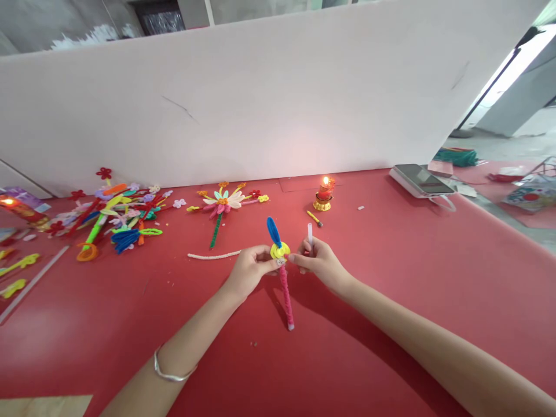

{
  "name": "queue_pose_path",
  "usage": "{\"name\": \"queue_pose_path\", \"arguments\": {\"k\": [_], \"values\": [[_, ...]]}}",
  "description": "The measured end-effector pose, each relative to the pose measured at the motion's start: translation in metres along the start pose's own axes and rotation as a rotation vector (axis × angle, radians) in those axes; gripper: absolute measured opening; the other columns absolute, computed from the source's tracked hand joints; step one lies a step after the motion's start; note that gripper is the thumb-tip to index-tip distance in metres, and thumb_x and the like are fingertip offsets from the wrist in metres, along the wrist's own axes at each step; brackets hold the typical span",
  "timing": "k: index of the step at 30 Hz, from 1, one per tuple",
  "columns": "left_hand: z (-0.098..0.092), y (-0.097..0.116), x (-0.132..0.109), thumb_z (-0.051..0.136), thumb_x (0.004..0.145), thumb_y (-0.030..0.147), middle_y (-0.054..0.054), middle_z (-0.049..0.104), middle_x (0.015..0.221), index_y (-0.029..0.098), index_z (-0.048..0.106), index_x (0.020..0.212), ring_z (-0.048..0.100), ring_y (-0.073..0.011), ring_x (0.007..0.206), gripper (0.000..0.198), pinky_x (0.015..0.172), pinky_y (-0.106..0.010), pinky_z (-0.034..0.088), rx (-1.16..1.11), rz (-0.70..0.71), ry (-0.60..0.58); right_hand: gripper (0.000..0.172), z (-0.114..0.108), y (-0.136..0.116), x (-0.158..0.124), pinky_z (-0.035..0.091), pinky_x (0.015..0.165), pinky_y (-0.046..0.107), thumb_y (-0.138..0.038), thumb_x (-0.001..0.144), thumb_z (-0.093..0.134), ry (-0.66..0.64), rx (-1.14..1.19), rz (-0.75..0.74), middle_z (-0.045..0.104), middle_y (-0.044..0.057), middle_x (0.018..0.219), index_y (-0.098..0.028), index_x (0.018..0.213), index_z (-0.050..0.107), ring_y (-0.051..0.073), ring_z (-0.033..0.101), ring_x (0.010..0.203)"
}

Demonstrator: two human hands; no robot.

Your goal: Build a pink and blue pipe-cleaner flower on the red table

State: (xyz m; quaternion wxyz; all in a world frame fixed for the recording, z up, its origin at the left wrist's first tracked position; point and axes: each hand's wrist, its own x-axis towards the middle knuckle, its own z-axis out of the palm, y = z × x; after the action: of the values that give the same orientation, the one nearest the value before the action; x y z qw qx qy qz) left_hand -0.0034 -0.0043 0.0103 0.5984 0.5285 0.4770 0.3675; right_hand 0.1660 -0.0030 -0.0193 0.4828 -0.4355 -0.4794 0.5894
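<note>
Bracelet: a silver band (171, 373) sits on our left forearm, well back from the work.
Pink-stemmed flower: our piece (286, 298) stands slightly tilted over the red table (347, 359), between our hands, its stem slanting down toward us; probably it is turned so that the head faces both sets of fingers.
Left hand: our thumb and fingers (252, 269) are clamped on the flower just under its yellow centre (278, 251), presumably to steady the head, where the blue petal (273, 231) rises.
Right hand: our fingers (319, 260) are curled around a translucent stick (310, 233), upright, likely tucked there to leave the thumb and forefinger available; their tips meet the yellow centre's edge, though we cannot tell what small reddish bit shows there.
Pale fuzzy strip: it lies (212, 256) just beyond our left hand, perhaps within easy reach.
Lit candle: it burns (325, 194) in a gold base beyond our right hand, perhaps near for heat.
Green-stemmed flower: it rests (215, 231) farther out, left of the candle.
White board: it stands (260, 104) behind everything on the table.
</note>
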Motion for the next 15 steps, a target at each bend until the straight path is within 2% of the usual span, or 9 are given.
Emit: {"name": "queue_pose_path", "arguments": {"k": [6,12,15], "values": [[-0.0019,0.0004,0.0002,0.076,0.061,0.030,-0.001,0.066,0.073,0.014,0.069,0.080,0.063,-0.0153,0.070,0.027,0.069,-0.028,0.053,-0.016,-0.005,-0.031,0.052,0.0010,-0.0018,-0.0003,0.034,0.046,0.022,-0.036,0.057,0.076,-0.026,0.049,0.045,0.044,-0.010,0.058,-0.021,0.066,0.027,0.005,0.044,0.043],[-0.0054,-0.0038,0.0024,0.076,0.062,0.030,-0.002,0.068,0.075,0.015,0.071,0.081,0.064,-0.0168,0.071,0.025,0.068,-0.029,0.053,-0.018,0.014,-0.053,0.049,0.0021,-0.0016,-0.0020,0.034,0.048,0.022,-0.034,0.059,0.075,-0.056,0.083,0.037,0.055,-0.007,0.073,-0.021,0.068,0.028,0.004,0.045,0.045],[-0.0054,-0.0037,0.0023,0.076,0.061,0.030,-0.002,0.069,0.074,0.016,0.072,0.081,0.064,-0.0156,0.070,0.025,0.067,-0.027,0.053,-0.014,0.010,-0.043,0.049,0.0026,-0.0023,-0.0023,0.033,0.047,0.022,-0.034,0.058,0.075,-0.053,0.089,0.040,0.053,-0.007,0.070,-0.021,0.068,0.028,0.004,0.044,0.045]]}}
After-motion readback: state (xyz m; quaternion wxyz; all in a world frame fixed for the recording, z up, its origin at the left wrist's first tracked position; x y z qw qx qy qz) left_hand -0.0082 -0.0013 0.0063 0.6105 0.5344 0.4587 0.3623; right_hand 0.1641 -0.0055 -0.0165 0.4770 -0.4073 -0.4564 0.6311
